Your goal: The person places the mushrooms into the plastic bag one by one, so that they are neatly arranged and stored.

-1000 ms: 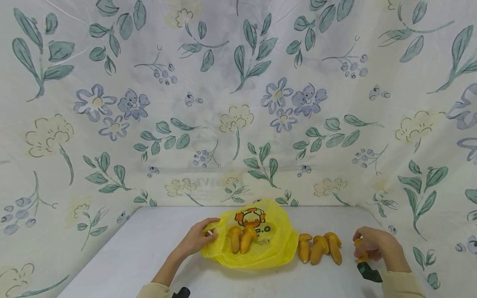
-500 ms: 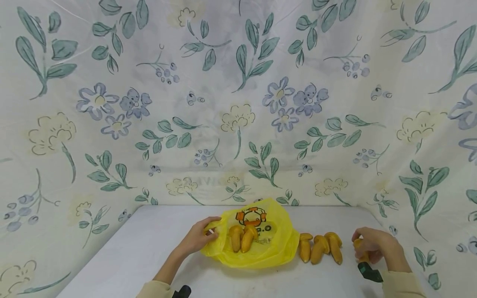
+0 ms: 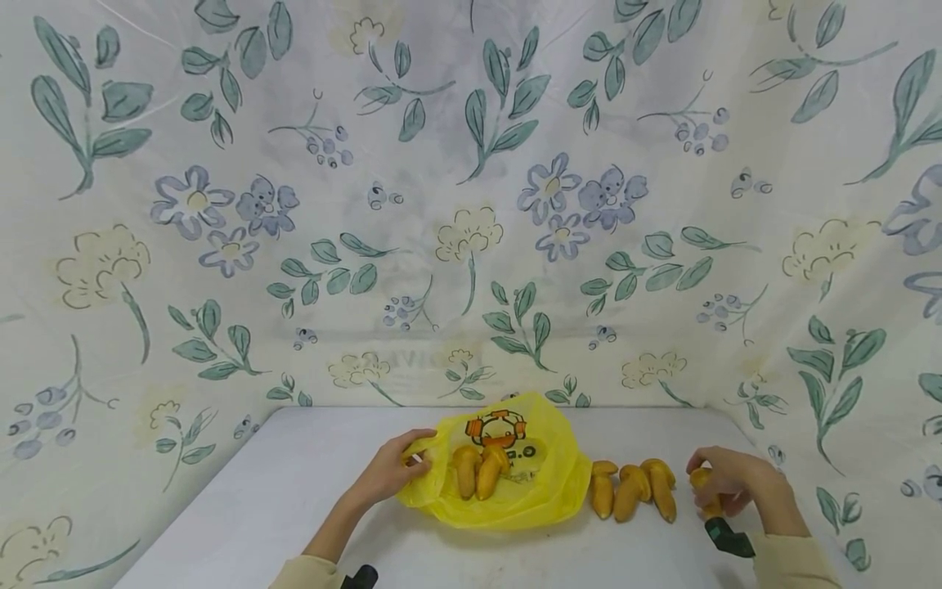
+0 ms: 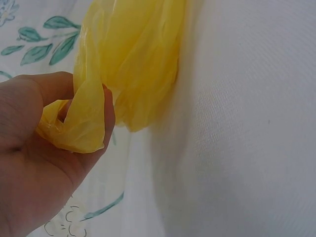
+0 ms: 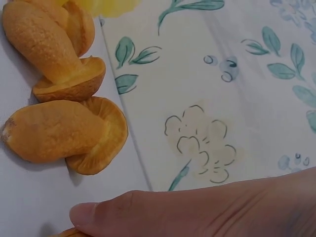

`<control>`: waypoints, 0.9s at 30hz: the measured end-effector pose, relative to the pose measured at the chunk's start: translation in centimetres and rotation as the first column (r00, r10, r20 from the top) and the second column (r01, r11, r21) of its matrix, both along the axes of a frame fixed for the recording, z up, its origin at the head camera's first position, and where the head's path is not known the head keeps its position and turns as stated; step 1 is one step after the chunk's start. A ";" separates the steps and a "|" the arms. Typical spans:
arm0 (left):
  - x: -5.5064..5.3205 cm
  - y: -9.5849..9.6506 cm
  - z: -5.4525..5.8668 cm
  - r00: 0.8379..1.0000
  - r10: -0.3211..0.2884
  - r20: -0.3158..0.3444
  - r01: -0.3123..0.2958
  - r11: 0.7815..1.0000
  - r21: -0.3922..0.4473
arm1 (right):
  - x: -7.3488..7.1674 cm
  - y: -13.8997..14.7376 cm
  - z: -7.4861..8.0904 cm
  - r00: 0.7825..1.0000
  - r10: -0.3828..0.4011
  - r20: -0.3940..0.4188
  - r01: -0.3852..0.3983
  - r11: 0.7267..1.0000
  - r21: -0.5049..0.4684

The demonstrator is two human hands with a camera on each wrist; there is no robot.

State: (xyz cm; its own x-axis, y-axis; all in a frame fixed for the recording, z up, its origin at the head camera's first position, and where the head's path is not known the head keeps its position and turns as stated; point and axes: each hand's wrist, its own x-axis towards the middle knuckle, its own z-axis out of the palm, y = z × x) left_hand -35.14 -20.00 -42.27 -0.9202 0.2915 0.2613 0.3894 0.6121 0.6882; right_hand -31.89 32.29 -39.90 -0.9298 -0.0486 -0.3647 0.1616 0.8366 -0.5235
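Observation:
A yellow plastic bag (image 3: 545, 503) with a cartoon print lies on the table, its mouth spread toward me. My left hand (image 3: 393, 470) pinches the bag's left edge; in the left wrist view the yellow film (image 4: 81, 123) runs between thumb and fingers. Two orange-brown mushrooms (image 3: 478, 473) show within the bag. At the right, my right hand (image 3: 739, 483) grips another mushroom (image 3: 702, 484), mostly covered by the fingers. Three mushrooms (image 3: 631, 492) lie in a row between the bag and that hand; one mushroom (image 5: 64, 131) shows whole in the right wrist view.
The white table (image 3: 294, 483) meets a floral cloth (image 3: 471, 204) hung behind and at both sides. Dark wrist camera mounts sit at both sleeves, the right mount (image 3: 728, 537) close to the tabletop.
My right hand has shifted slightly left with the mushroom in its grip. The left hand, the bag and the row of mushrooms look unmoved.

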 end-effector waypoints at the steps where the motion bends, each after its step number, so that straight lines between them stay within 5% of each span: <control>1: 0.0 0.0 0.0 1.000 0.002 0.004 -0.002 1.000 0.000 | 0.0 0.0 0.0 1.000 0.000 0.003 0.000 1.000 -0.003; 27: -0.1 0.2 -0.1 0.997 0.062 0.052 -0.063 0.998 0.001 | 0.1 -0.7 1.8 0.995 0.072 -0.071 -0.075 0.997 -0.034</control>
State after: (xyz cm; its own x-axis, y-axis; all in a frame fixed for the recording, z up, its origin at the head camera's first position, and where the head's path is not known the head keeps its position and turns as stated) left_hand -35.20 -19.79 -42.38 -0.9489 0.2325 0.2135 0.3143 0.6324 0.7080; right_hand -31.74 31.64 -38.08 -0.9462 -0.1296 -0.2964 0.0628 0.8252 -0.5613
